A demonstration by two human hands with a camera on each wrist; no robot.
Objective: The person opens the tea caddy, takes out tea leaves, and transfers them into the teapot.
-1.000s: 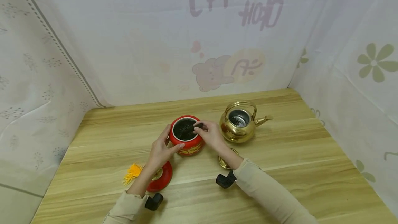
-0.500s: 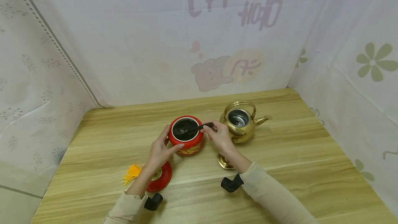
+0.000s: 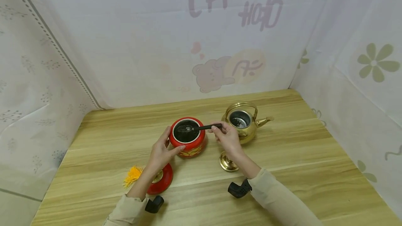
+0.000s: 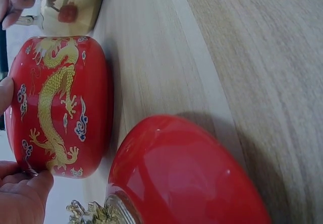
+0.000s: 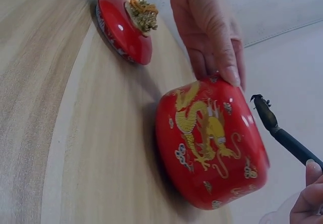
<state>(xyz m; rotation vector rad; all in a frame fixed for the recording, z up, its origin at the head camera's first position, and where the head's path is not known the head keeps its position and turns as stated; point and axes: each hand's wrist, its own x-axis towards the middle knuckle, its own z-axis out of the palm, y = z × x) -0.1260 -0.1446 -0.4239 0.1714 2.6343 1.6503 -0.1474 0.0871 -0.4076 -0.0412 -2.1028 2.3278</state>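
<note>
Spoon (image 3: 205, 127), pinched by the fingers of the right hand (image 3: 230, 138), could shed dark flakes (image 5: 257, 99) if tilted. Fingers of the left hand (image 3: 162, 152) clasp the red jar (image 3: 193, 147).

A light wooden bench (image 3: 298, 156) with streaky yellow-brown grain carries 4 main items. Near its centre sits an open red jar (image 3: 192, 150) with gold dragon decoration. To the near left lies a round red lid (image 3: 164, 183), an orange tassel (image 3: 133, 175) beside it. To the jar's right stands a gold kettle (image 3: 246, 136), uncovered, spout pointing right; just nearer lies a round gold lid (image 3: 228, 165).
</note>
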